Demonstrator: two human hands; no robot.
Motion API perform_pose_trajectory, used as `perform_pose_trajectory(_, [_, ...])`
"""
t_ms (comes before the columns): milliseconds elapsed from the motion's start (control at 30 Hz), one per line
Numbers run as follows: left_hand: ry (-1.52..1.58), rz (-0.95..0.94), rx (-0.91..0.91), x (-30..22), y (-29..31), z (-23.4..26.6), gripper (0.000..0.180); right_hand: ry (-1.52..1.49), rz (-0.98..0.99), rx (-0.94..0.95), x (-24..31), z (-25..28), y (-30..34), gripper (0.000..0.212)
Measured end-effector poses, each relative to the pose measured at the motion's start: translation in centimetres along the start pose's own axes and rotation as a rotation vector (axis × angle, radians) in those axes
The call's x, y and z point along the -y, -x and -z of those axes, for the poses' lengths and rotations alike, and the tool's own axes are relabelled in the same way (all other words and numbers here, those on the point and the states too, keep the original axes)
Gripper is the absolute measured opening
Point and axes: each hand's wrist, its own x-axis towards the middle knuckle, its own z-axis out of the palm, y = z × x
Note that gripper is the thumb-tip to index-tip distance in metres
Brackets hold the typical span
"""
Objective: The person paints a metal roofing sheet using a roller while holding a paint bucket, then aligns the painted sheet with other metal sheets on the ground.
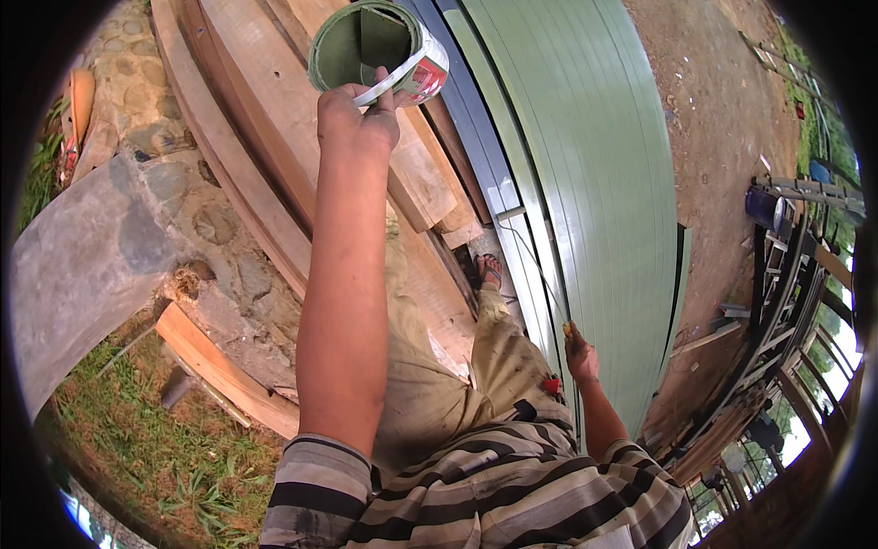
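My left hand (358,117) is closed on a paint tin (429,75) at the top of the view, its fingers at the white handle and rim. The inside of the tin is coated in green paint. Lower right, my right hand (583,358) grips the yellow handle of a small paint roller (510,213). The roller's long wire frame reaches up and left, and its head lies at a narrow, glossy strip (501,194). Alongside that strip spreads a broad run of green-painted boards (599,156).
Bare timber planks (265,101) are stacked left of the strip. Beyond them are a stone wall (215,224), a concrete slab (82,261) and grass (165,425). At right are brown dirt ground (722,119), a blue drum (765,208) and piled lumber (732,389). My sandalled foot (489,272) stands beside the planks.
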Motion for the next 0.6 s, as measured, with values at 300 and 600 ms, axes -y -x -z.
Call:
perform_pose_trajectory(300, [0.103,0.050,-0.111,-2.1,-0.5,-0.6,0.054,-0.238,0.254,-0.220,10.3,3.0,-11.3,0.045])
perform_pose_trajectory(600, [0.150,-0.133,0.002,-5.1,-4.1,-1.4,0.062,-0.182,0.366,-0.318,25.4,8.7,-23.4,0.042])
